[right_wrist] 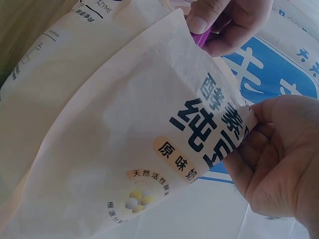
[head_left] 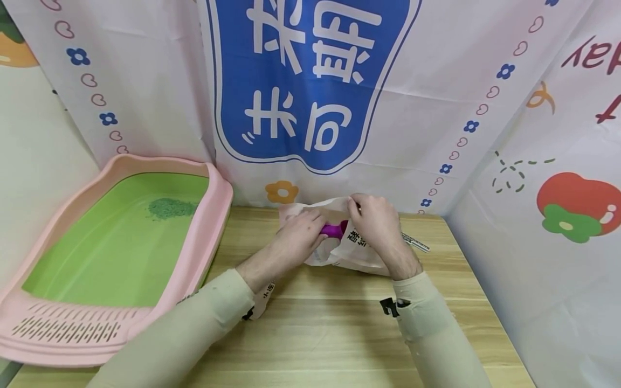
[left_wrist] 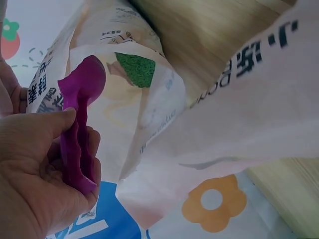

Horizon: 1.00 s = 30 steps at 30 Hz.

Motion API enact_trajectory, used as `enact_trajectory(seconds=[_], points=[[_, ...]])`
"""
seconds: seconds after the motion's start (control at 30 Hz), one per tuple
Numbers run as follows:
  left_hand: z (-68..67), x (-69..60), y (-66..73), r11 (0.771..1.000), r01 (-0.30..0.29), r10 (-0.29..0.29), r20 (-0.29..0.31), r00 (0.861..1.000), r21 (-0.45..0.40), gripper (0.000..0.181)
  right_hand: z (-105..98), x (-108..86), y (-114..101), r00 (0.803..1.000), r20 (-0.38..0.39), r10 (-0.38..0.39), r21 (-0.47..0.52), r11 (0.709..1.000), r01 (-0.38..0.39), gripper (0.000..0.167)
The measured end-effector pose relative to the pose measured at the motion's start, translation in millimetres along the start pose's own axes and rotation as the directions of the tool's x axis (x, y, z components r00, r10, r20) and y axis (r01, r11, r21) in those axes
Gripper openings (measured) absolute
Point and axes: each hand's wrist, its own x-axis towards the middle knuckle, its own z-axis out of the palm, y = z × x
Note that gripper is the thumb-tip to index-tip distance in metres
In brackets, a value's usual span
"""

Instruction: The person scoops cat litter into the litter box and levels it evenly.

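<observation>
Toward the far edge of your pale, wood-grained surface (head_left: 335, 339), you have a whitish plastic bag (right_wrist: 104, 129) with black lettering and a solid purple scoop (left_wrist: 82, 94). By the left edge, your pink-rimmed plastic tray (head_left: 220, 199), lime green inside, shows darker green granules (head_left: 172, 209).

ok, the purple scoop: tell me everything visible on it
The scoop is purple and looks like plastic: a rounded head on a slim handle with wavy edges and a lengthwise groove. The left hand grips the handle. It is held at the open mouth of the bag, head toward the right hand in the head view. Whether the head touches the bag or holds anything, I can't tell.
</observation>
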Motion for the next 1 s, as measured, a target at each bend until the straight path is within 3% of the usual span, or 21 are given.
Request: enact_trajectory(seconds=[0.2, 0.5, 1.0], points=[[-6.7, -0.2, -1.5, 1.0, 0.011, -0.012, 0.024, 1.0, 0.003, 0.029, -0.2, -0.2, 0.0, 1.0, 0.008, 0.006, 0.005, 1.0, -0.006, 0.035], [-17.4, -2.3, -13.2, 0.999, -0.044, 0.045, -0.032, 0.998, 0.03, 0.028, -0.6, 0.4, 0.2, 1.0, 0.008, 0.015, 0.001, 1.0, -0.015, 0.035], [-35.3, -17.5, -40.9, 0.997, -0.052, 0.051, -0.032, 0.998, -0.057, 0.028, -1.8, 0.2, 0.4, 0.999, 0.023, 0.027, -0.006, 1.0, -0.027, 0.034]])
